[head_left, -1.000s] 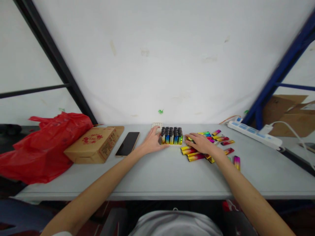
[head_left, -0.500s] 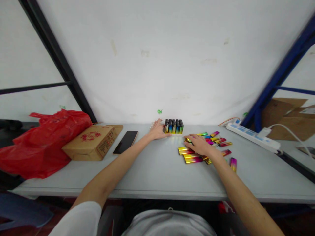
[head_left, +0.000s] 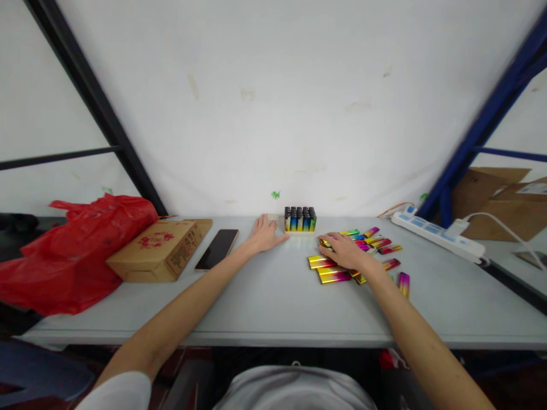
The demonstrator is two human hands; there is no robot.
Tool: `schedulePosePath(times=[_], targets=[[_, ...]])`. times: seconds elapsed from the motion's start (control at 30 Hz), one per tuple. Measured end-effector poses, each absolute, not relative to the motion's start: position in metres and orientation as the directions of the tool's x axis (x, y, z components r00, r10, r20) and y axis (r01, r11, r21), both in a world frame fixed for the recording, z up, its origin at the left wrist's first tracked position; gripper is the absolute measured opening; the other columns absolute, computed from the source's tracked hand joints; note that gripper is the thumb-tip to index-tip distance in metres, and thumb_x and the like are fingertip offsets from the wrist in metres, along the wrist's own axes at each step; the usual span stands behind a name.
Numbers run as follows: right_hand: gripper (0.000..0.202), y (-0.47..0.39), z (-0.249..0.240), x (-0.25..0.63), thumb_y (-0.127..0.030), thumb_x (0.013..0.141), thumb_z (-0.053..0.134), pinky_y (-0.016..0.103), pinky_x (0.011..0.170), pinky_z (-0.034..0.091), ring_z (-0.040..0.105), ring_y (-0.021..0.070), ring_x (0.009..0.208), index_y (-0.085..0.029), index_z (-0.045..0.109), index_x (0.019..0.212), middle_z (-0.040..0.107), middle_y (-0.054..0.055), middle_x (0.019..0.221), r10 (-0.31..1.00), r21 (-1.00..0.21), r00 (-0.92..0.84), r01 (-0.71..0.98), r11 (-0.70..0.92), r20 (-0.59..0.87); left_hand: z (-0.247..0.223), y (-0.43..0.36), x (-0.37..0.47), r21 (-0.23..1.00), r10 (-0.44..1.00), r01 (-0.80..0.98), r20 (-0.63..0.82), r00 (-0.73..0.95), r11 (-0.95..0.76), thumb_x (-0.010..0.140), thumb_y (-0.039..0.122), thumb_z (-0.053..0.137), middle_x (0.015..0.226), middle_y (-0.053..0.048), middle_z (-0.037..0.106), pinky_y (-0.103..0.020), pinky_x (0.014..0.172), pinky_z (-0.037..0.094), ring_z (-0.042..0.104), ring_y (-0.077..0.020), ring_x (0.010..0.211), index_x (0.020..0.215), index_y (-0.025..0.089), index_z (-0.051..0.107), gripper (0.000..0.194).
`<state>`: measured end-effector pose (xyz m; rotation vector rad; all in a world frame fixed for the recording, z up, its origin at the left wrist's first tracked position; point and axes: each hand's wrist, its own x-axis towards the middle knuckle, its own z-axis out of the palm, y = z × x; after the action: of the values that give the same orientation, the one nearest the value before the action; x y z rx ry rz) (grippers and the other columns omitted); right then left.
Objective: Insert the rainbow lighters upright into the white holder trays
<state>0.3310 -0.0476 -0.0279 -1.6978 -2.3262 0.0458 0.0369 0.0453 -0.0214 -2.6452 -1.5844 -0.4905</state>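
Flat, shiny yellow-and-pink lighters are covered by the right hand, grip impossible to tell, while the left hand is spread wide beside a far, bumpy white tray.

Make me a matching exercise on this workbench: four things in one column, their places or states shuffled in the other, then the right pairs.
Things
1. Left hand
2. Right hand
3. Phone
4. Black-topped pieces

Places and states
A. Standing upright in close rows
B. Over the loose shiny pieces
C. Lying flat, dark screen up, next to the cardboard box
D. At the small pale grid near the wall

Right pairs
1-D, 2-B, 3-C, 4-A
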Motion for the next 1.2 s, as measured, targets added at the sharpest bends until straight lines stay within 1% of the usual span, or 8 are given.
schedulePosePath(times=[0.27,0.47,0.6,0.77,0.87,1.0,1.1,1.2], targets=[[0.044,-0.041,-0.014,0.345,-0.034,0.106,0.041,0.040,0.111,0.043,0.061,0.0284,0.125,-0.014,0.062,0.139,0.066,0.018,0.135,0.920,-0.204,-0.266,0.922,0.330,0.288,-0.017,-0.022,0.004,0.121,0.808,0.809,0.239,0.538,-0.575,0.098,0.042,0.052,0.128,-0.021,0.064,-0.051,0.108,0.044,0.057,-0.0378,0.127,0.122,0.015,0.062,0.037],[0.037,-0.036,-0.009,0.349,-0.023,0.102,0.048,0.036,0.104,0.047,0.067,0.0282,0.117,-0.013,0.070,0.130,0.072,0.016,0.128,0.935,-0.191,-0.281,0.927,0.323,0.217,-0.003,-0.043,0.000,0.325,0.642,0.563,0.240,0.728,-0.760,0.093,0.027,0.054,0.125,-0.011,0.066,-0.041,0.107,0.047,0.061,-0.0271,0.121,0.099,0.022,0.060,0.009],[0.032,-0.034,-0.009,0.347,-0.024,0.101,0.051,0.033,0.098,0.049,0.071,0.0266,0.108,-0.017,0.076,0.120,0.076,0.014,0.118,0.932,-0.189,-0.301,0.922,0.338,0.201,0.003,-0.029,0.018,0.365,0.608,0.518,0.202,0.768,-0.774,0.088,0.027,0.061,0.119,-0.009,0.069,-0.040,0.101,0.050,0.065,-0.0273,0.110,0.104,0.021,0.061,0.017],[0.028,-0.032,-0.010,0.350,-0.021,0.100,0.053,0.031,0.098,0.048,0.068,0.0237,0.105,-0.016,0.077,0.115,0.073,0.014,0.114,0.916,-0.215,-0.325,0.902,0.375,0.234,0.001,-0.006,0.036,0.400,0.554,0.447,0.208,0.806,-0.800,0.085,0.031,0.068,0.127,-0.010,0.066,-0.040,0.105,0.048,0.063,-0.0278,0.117,0.117,0.020,0.060,0.035],[0.027,-0.033,-0.010,0.350,-0.021,0.100,0.052,0.031,0.098,0.048,0.067,0.0222,0.102,-0.016,0.077,0.110,0.072,0.014,0.110,0.902,-0.248,-0.348,0.878,0.409,0.257,0.000,-0.003,0.034,0.390,0.545,0.432,0.250,0.800,-0.813,0.084,0.038,0.071,0.137,-0.011,0.060,-0.041,0.112,0.044,0.058,-0.0284,0.126,0.132,0.021,0.055,0.054],[0.035,-0.038,-0.005,0.345,-0.029,0.105,0.042,0.034,0.094,0.049,0.067,0.0238,0.099,-0.015,0.070,0.120,0.071,0.014,0.111,0.883,-0.280,-0.259,0.881,0.382,0.392,-0.004,-0.006,0.018,0.368,0.634,0.529,0.279,0.722,-0.764,0.076,0.056,0.079,0.135,-0.012,0.055,-0.042,0.114,0.043,0.054,-0.0306,0.129,0.144,0.021,0.050,0.082],[0.040,-0.045,0.002,0.336,-0.036,0.106,0.038,0.033,0.085,0.049,0.069,0.0241,0.089,-0.018,0.065,0.128,0.075,0.010,0.099,0.874,-0.355,-0.193,0.858,0.371,0.447,-0.010,-0.006,0.007,0.363,0.686,0.587,0.284,0.670,-0.723,0.073,0.066,0.078,0.131,-0.011,0.056,-0.043,0.115,0.042,0.054,-0.0314,0.128,0.141,0.022,0.053,0.084],[0.043,-0.052,0.009,0.324,-0.046,0.104,0.042,0.032,0.079,0.048,0.068,0.0229,0.080,-0.020,0.071,0.122,0.076,0.008,0.090,0.861,-0.440,-0.160,0.805,0.397,0.483,-0.015,-0.003,0.002,0.383,0.715,0.609,0.273,0.644,-0.695,0.072,0.069,0.077,0.128,-0.010,0.056,-0.043,0.114,0.043,0.055,-0.0314,0.126,0.130,0.021,0.061,0.077]])
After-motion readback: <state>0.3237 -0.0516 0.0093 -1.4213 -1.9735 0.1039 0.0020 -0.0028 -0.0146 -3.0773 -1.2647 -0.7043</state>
